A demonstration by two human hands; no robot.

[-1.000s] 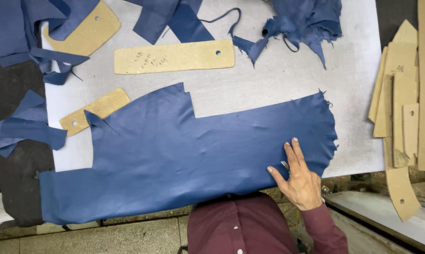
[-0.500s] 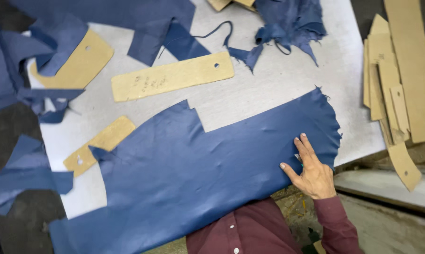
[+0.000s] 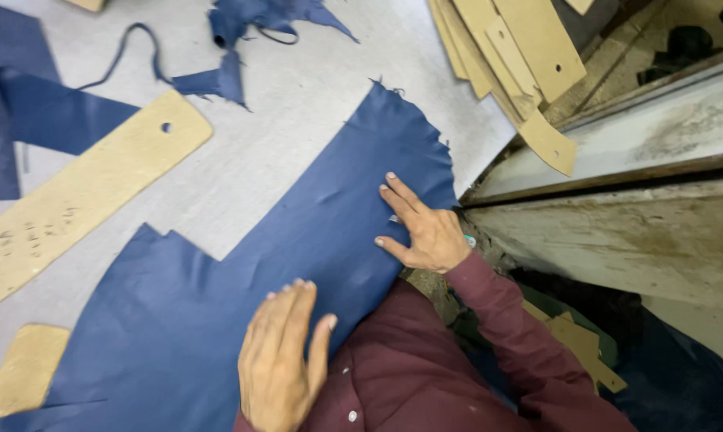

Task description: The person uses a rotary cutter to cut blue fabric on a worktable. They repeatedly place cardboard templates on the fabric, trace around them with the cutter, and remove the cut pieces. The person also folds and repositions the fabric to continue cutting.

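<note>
Lying flat across the grey table (image 3: 297,136), the large blue leather piece (image 3: 241,296) runs from the lower left up to a ragged edge beyond the right hand's fingertips. The left hand (image 3: 284,368) hovers open, fingers together, over the leather's near edge, holding nothing; whether it touches the hide cannot be told. To its left a long tan cardboard pattern (image 3: 81,192) lies on bare table, and another pattern corner (image 3: 21,368) sits partly under the leather. The right hand (image 3: 421,228) presses flat on the leather with fingers spread, and a small teal-tipped object shows under its palm, too hidden to identify. Right of it stacked cardboard patterns (image 3: 521,64) overhang the table edge. Half a second ago only the right hand showed; the left has since come into view.
</note>
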